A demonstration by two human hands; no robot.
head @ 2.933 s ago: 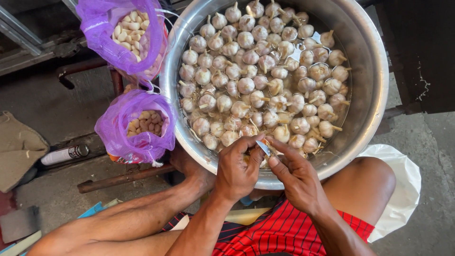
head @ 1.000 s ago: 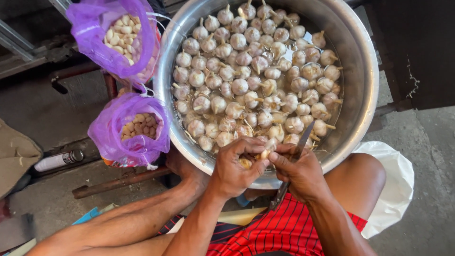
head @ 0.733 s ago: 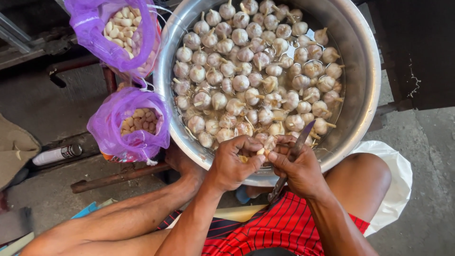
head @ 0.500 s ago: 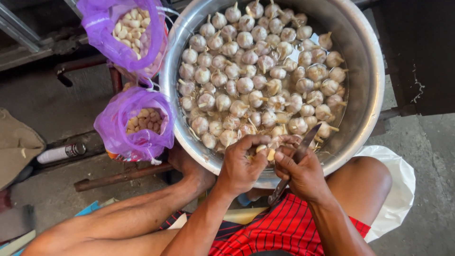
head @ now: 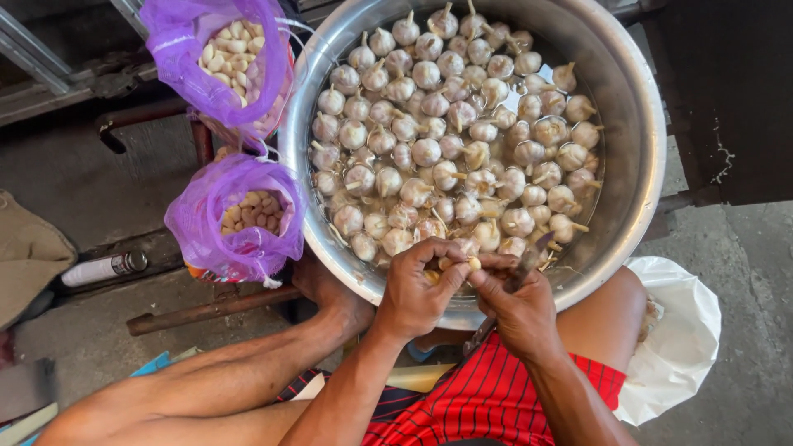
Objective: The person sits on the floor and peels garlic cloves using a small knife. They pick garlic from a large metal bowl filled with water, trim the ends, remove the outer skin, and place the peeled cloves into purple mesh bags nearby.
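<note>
My left hand (head: 417, 289) is curled shut around a garlic bulb (head: 462, 264) at the near rim of the steel bowl (head: 636, 124). My right hand (head: 516, 306) pinches a small knife (head: 524, 264), fingers closed, touching the bulb.

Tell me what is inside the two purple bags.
Both purple bags show peeled garlic cloves at their open tops. How deep the cloves go is hidden by the gathered plastic.

Two purple bags (head: 234, 216) of cloves beside basin (head: 636, 124).
</note>
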